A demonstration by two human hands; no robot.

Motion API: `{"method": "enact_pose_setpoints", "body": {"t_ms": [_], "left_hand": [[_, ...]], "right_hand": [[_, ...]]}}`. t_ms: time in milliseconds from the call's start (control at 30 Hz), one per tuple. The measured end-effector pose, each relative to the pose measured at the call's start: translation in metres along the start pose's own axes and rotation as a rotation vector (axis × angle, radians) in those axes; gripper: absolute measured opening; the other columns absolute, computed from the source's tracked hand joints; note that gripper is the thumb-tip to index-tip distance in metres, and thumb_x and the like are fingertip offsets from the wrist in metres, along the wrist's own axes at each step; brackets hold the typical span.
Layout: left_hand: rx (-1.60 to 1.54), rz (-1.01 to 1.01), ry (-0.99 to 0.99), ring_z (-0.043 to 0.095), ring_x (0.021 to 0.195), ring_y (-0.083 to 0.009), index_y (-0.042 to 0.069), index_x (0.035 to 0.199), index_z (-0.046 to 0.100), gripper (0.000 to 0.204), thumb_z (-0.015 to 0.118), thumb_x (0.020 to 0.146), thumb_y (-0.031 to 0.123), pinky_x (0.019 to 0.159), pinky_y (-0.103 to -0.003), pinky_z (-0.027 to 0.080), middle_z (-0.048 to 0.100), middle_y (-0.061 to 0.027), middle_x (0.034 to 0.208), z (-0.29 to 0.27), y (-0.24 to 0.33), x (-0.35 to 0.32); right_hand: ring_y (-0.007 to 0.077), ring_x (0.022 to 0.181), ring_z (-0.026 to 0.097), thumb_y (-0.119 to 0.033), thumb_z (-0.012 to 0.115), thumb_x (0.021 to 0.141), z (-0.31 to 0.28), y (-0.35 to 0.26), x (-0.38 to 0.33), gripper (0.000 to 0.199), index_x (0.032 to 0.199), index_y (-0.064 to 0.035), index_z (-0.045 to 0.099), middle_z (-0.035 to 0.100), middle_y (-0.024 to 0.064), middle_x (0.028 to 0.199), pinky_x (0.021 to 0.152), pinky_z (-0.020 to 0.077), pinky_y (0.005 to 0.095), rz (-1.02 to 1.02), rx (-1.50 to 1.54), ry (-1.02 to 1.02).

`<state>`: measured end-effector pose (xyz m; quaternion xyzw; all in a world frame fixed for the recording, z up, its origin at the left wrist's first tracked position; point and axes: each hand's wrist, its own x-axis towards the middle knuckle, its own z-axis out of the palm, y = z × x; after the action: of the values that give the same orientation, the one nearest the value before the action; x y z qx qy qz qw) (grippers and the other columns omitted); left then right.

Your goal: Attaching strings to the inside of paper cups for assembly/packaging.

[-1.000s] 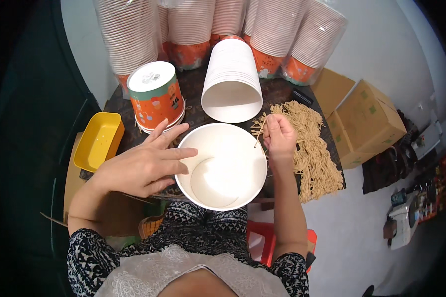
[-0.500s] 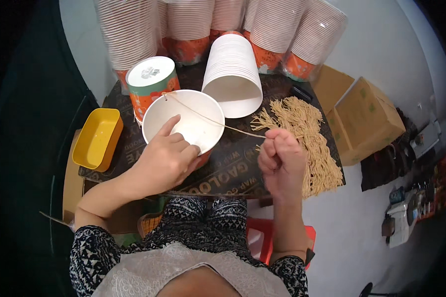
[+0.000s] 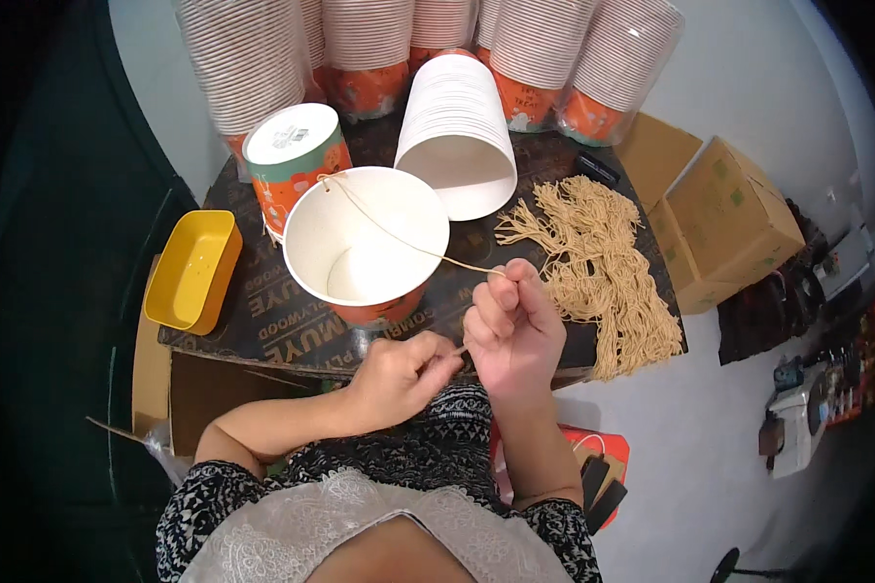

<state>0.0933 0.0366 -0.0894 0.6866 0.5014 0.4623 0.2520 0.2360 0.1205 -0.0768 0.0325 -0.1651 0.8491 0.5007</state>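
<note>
A white paper bucket [image 3: 365, 248] with an orange outside stands upright near the table's front edge. A thin tan string [image 3: 399, 241] is tied at its far left rim and runs across the mouth to my right hand [image 3: 512, 330], which pinches it. The string's loose end passes down to my left hand [image 3: 402, 372], whose fingertips pinch it just beside the right hand, below the bucket.
A pile of cut tan strings [image 3: 598, 262] lies right of the bucket. A stack of white buckets [image 3: 457, 131] lies on its side behind; a lidded orange bucket [image 3: 292, 160] and wrapped stacks [image 3: 253, 58] stand further back. Yellow tray [image 3: 192, 270] at left, cardboard boxes [image 3: 729, 219] at right.
The bucket went from tilted in my left hand to standing upright on the table. My left hand let go of it and came down to the string's end beside my right hand.
</note>
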Motion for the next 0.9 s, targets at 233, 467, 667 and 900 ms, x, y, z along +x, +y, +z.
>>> {"method": "enact_pose_setpoints", "body": {"t_ms": [233, 467, 667, 900], "left_hand": [[0.139, -0.017, -0.135, 0.063, 0.059, -0.0386, 0.0, 0.087, 0.064, 0.011, 0.062, 0.091, 0.01, 0.053, -0.043, 0.049, 0.06, -0.0191, 0.063, -0.024, 0.009, 0.006], [0.218, -0.009, -0.13, 0.064, 0.06, -0.039, 0.0, 0.081, 0.066, 0.012, 0.065, 0.088, 0.01, 0.054, -0.046, 0.049, 0.061, -0.0206, 0.064, -0.037, 0.02, 0.011], [0.319, 0.005, -0.178, 0.063, 0.058, -0.0382, 0.0, 0.075, 0.065, 0.014, 0.066, 0.086, 0.009, 0.052, -0.044, 0.049, 0.06, -0.0199, 0.061, -0.052, 0.031, 0.011], [0.274, 0.01, -0.104, 0.063, 0.057, -0.0364, -0.001, 0.076, 0.065, 0.012, 0.066, 0.086, 0.007, 0.052, -0.041, 0.05, 0.06, -0.0185, 0.061, -0.07, 0.038, 0.007]], "right_hand": [[0.03, 0.099, 0.062, 0.001, 0.053, 0.093, -0.02, 0.002, -0.006, 0.021, 0.108, 0.0014, 0.067, 0.063, 0.0176, 0.124, 0.091, 0.0481, 0.0355, -0.623, -1.735, 0.025], [0.0107, 0.066, 0.058, -0.003, 0.053, 0.094, -0.006, 0.01, -0.029, 0.026, 0.117, 0.0045, 0.064, 0.065, 0.0058, 0.083, 0.062, 0.048, 0.0246, -0.178, -1.486, -0.278], [0.0114, 0.054, 0.047, 0.003, 0.068, 0.083, -0.008, 0.003, -0.02, 0.01, 0.093, 0.0018, 0.066, 0.052, 0.0051, 0.066, 0.051, 0.0383, 0.0267, -0.323, -1.598, -0.376], [0.011, 0.05, 0.044, 0.008, 0.069, 0.08, -0.012, 0.012, -0.017, 0.013, 0.081, -0.0032, 0.062, 0.047, 0.0025, 0.063, 0.048, 0.0354, 0.0268, -0.412, -1.543, -0.173]]}}
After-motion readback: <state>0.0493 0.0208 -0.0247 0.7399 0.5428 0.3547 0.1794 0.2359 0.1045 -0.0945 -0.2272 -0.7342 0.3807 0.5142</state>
